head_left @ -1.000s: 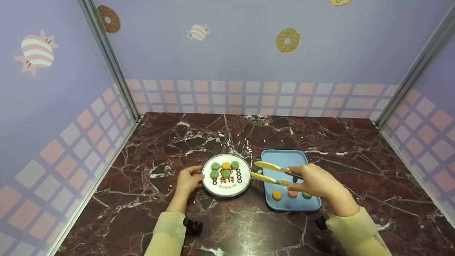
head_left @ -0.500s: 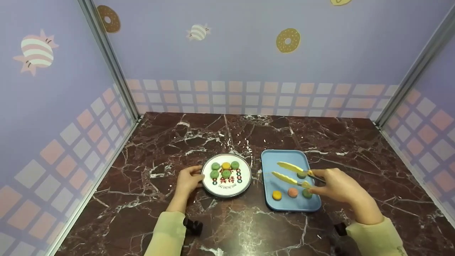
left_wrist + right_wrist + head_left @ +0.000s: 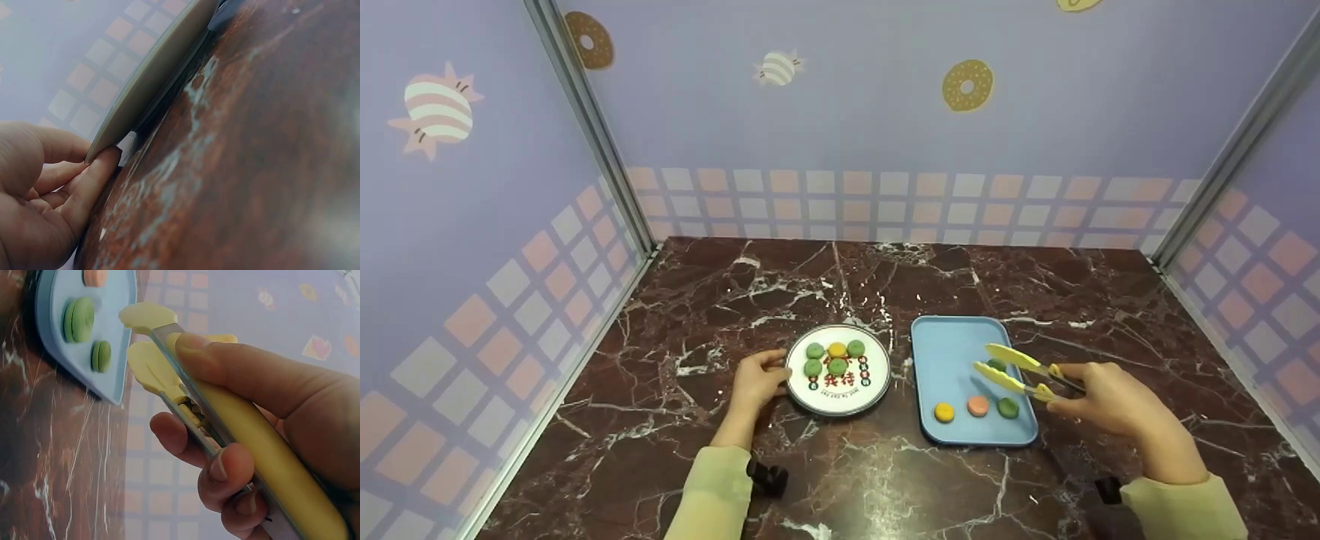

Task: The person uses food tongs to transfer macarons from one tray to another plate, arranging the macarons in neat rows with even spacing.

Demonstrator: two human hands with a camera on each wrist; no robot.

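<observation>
My left hand (image 3: 756,384) pinches the rim of a round white plate (image 3: 801,391) between thumb and fingers. In the left wrist view, the plate's edge (image 3: 140,90) sits between the fingertips. On the plate are several green macarons (image 3: 838,367) and one yellow macaron (image 3: 837,350). My right hand (image 3: 1114,397) grips yellow kitchen tongs (image 3: 264,439), whose tips stand apart above the right side of a blue tray (image 3: 949,345). Beneath the tongs lies a green macaron (image 3: 997,365), partly covered. Closer to me in the tray sit yellow (image 3: 944,412), pink (image 3: 978,406) and green macarons (image 3: 1008,407).
Plate and tray stand side by side on a dark red marbled tabletop (image 3: 697,315), a narrow gap between them. Lilac walls (image 3: 855,120) with printed sweets and checks enclose the back and both sides.
My right hand has carried the tongs rightward, from beside the plate to the right side of the tray; nothing shows between the tips. My left hand and the plate have stayed put.
</observation>
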